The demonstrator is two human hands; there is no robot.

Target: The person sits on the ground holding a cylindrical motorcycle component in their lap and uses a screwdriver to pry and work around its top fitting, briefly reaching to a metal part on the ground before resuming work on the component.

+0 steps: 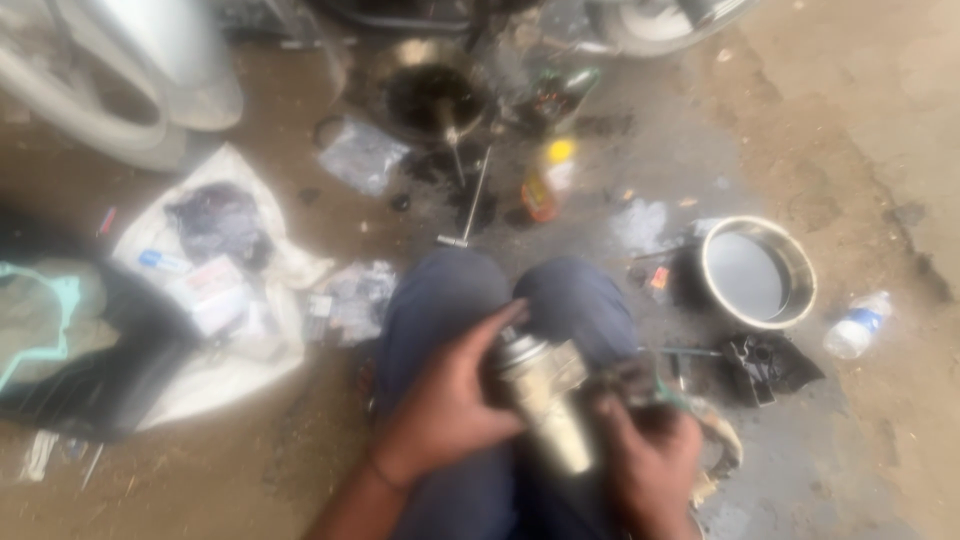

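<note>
The left hand clasped the metal cylinder over the lap, fingers round its upper end. The right hand, below, clenched a dark rag against it. Steadying the top would help the rag rub evenly.

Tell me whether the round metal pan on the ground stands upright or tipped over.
Upright: the round metal pan sits flat, its open mouth facing up, rim fully visible.

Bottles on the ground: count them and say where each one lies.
2. A yellow-capped bottle stands near the dark oily patch ahead of the knees. A clear plastic bottle lies at far right, beside the round metal pan. The picture is blurred, so others may be hidden.
</note>
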